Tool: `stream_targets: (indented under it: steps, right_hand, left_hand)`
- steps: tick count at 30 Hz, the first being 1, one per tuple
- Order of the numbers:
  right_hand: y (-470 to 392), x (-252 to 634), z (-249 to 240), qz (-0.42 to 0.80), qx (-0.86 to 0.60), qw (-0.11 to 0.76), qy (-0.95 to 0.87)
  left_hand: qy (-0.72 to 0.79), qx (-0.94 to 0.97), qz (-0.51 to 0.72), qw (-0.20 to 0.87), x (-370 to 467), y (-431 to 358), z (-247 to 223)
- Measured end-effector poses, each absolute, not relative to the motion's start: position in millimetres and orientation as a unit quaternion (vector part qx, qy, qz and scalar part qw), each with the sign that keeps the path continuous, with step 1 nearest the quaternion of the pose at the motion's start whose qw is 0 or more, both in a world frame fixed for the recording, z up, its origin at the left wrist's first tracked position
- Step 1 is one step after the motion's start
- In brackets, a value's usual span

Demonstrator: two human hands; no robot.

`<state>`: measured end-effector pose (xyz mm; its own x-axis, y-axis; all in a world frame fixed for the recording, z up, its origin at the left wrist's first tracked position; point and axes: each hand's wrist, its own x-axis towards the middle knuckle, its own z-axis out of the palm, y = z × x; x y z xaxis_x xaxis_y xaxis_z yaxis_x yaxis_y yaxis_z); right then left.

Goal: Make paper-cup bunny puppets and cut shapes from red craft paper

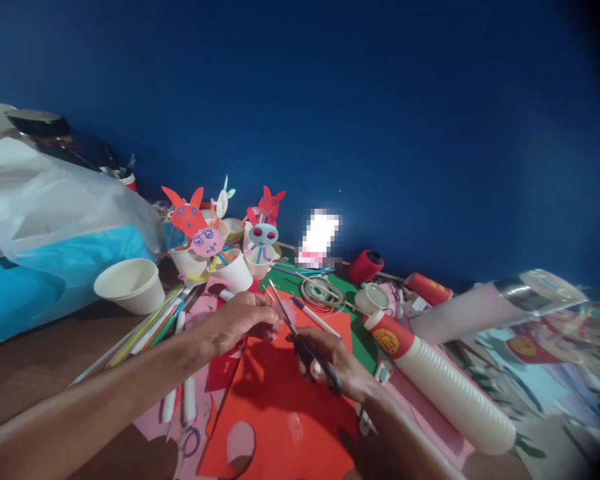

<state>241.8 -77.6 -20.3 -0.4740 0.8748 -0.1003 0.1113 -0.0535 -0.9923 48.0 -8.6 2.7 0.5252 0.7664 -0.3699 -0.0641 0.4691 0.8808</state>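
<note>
My left hand (247,319) is closed, its fingertips pinching a small piece of pink paper (285,312). My right hand (333,357) grips the dark handles of a pair of scissors (286,315), whose blades point up and away beside the pink paper. Whether the blades touch the paper I cannot tell. Both hands are above a large sheet of red paper (275,407). On that sheet, near the front, rests a pink paper oval (241,445). A capped pen or marker (320,319) lies just beyond the scissors.
Paper cups (234,270) with animal-faced paper figures (207,241) stand at the back left. An open bowl (131,287) is left of several markers (155,327). A long stack of cups (445,387) lies right, near a coil of wire (323,292) and a mug (374,299).
</note>
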Motion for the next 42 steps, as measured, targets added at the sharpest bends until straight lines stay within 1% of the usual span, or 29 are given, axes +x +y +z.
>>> stream_targets:
  steps: [25, 34, 42]
  right_hand:
    - [-75, 248, -17, 0.619, -0.432, 0.298, -0.584]
    - [-72, 258, -17, 0.597, -0.451, 0.265, -0.608]
    - [-68, 265, -11, 0.579, -0.449, 0.215, -0.646]
  left_hand:
    - [0.405, 0.455, 0.227, 0.76, 48, -4, -1]
    - [0.396, 0.46, 0.215, 0.765, 48, -4, -8]
    - [0.392, 0.455, 0.209, 0.772, 50, -5, -13]
